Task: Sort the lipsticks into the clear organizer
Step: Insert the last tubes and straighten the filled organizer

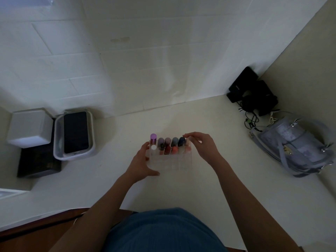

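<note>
Left of the organizer (171, 161): white box (30, 126), then tray (58, 153) holding a phone (76, 132). Left hand (141, 163) spread, braces the organizer's left wall, gripping nothing. Organizer mid-worktop (200, 197), lipsticks (168, 145) upright in its far rows, near slots empty. Right hand (203, 148) pinches at the far-right tube; actual hold unclear. Tubes likely light, smooth, slippery: take by the cap. Bag (294, 148) far right.
</note>
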Action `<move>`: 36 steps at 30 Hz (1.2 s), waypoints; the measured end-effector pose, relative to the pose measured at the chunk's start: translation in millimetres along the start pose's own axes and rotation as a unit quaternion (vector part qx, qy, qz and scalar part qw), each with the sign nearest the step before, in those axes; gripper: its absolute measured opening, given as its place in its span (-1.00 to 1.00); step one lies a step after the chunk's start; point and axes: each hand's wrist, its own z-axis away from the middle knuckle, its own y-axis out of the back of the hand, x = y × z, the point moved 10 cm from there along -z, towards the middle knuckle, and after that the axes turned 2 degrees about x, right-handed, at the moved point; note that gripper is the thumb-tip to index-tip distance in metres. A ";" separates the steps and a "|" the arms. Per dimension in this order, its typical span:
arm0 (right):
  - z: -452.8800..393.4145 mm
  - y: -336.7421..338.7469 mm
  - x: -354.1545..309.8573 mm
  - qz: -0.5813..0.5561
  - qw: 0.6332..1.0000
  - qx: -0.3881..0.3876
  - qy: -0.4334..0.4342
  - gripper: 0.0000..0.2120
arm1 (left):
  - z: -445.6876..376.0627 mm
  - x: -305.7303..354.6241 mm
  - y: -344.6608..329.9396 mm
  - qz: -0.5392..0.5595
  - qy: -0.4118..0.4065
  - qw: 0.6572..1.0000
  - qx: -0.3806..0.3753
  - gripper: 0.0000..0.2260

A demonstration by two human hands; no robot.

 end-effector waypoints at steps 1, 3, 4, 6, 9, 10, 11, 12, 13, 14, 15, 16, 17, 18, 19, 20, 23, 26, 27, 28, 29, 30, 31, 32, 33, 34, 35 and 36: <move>0.2 -0.1 -1.8 0.001 1.000 0.001 0.001 -0.79 | 0.0 0.5 -0.2 0.000 -0.001 1.000 -0.001 0.05; 0.4 -2.3 -7.6 0.014 1.000 0.001 0.013 -0.79 | 0.4 1.6 0.0 0.003 -0.005 1.000 0.000 0.04; 0.6 -5.0 -10.6 0.023 0.999 -0.006 0.023 -0.79 | 0.9 2.1 0.3 0.003 -0.005 1.000 0.001 0.04; 0.1 -10.3 -12.8 0.046 0.998 -0.014 0.037 -0.80 | 1.6 2.9 0.5 0.002 0.001 1.000 0.002 0.04; -1.2 -12.1 -11.9 0.057 0.998 -0.011 0.029 -0.82 | 2.0 4.1 0.7 0.005 0.002 1.000 0.004 0.03; -1.2 -12.0 -12.0 0.053 0.998 -0.013 0.024 -0.82 | 2.0 5.0 1.0 0.005 -0.001 1.000 0.005 0.03; -1.2 -11.8 -11.3 0.048 0.999 -0.014 0.019 -0.83 | 1.9 4.6 1.0 0.005 -0.003 1.000 0.004 0.03; -1.3 -11.0 -11.0 0.047 0.999 -0.014 0.014 -0.84 | 1.7 4.0 0.7 0.004 -0.004 1.000 0.002 0.03; -1.9 -10.3 -9.7 0.052 0.999 -0.013 0.010 -0.87 | 1.8 3.5 0.4 0.004 -0.004 1.000 0.001 0.03; -2.2 -9.3 -9.2 0.065 0.998 -0.009 0.008 -0.91 | 2.1 3.4 0.6 0.003 -0.004 1.000 0.001 0.04; -2.9 -8.8 -7.9 0.077 0.997 -0.006 0.004 -0.95 | 2.3 2.9 0.7 0.003 -0.002 1.000 0.001 0.04; -3.1 -8.6 -6.8 0.087 0.996 -0.005 -0.004 -0.94 | 2.3 2.8 0.9 0.004 -0.001 1.000 0.001 0.04; -3.4 -8.7 -6.0 0.092 0.996 -0.006 -0.011 -0.91 | 2.3 2.7 0.9 0.003 0.001 1.000 0.001 0.05; -3.5 -9.2 -5.9 0.095 0.995 -0.008 -0.017 -0.89 | 2.3 3.1 0.8 0.003 0.000 1.000 0.001 0.05; -3.9 -10.3 -5.7 0.096 0.995 -0.011 -0.020 -0.87 | 2.3 3.0 0.6 0.004 0.001 1.000 0.000 0.05; -3.8 -11.2 -6.1 0.096 0.995 -0.016 -0.021 -0.86 | 2.2 3.0 0.4 0.003 0.000 1.000 -0.001 0.05; -5.4 -12.7 -4.1 0.099 0.994 -0.024 -0.026 -0.84 | 2.4 3.9 0.3 0.004 -0.001 1.000 -0.002 0.05; -7.3 -12.7 -6.0 0.100 0.995 -0.022 -0.017 -0.82 | 2.6 4.4 0.7 0.009 0.004 1.000 -0.002 0.04; -8.0 -13.2 -7.2 0.100 0.995 -0.024 -0.011 -0.83 | 2.7 4.0 0.5 0.008 0.004 1.000 -0.002 0.04; -8.7 -13.9 -8.4 0.100 0.995 -0.030 -0.005 -0.85 | 2.7 3.5 0.3 0.007 0.005 1.000 -0.003 0.04; -9.5 -14.5 -9.5 0.101 0.994 -0.037 0.002 -0.88 | 2.4 2.6 0.2 0.004 0.006 1.000 -0.003 0.05; -9.9 -14.7 -10.6 0.100 0.994 -0.043 0.008 -0.91 | 2.4 2.1 0.5 0.001 0.007 1.000 -0.003 0.06; -10.0 -14.4 -11.0 0.095 0.994 -0.048 0.010 -0.93 | 2.5 2.7 0.5 0.001 0.007 1.000 -0.002 0.06; -9.7 -13.8 -10.9 0.089 0.995 -0.053 0.011 -0.94 | 2.4 2.9 0.4 0.001 0.007 1.000 -0.003 0.05; -9.4 -13.4 -10.7 0.084 0.995 -0.056 0.013 -0.93 | 2.0 2.6 0.0 0.000 0.005 1.000 -0.003 0.05; -9.0 -13.2 -11.3 0.080 0.995 -0.058 0.018 -0.92 | 1.7 2.6 -0.1 0.000 0.004 1.000 -0.004 0.05; -8.7 -13.5 -12.0 0.076 0.995 -0.058 0.023 -0.91 | 1.9 2.6 0.0 -0.001 0.005 1.000 -0.003 0.05; -8.1 -13.8 -12.1 0.073 0.995 -0.060 0.026 -0.90 | 2.5 2.5 0.4 -0.001 0.006 1.000 -0.002 0.05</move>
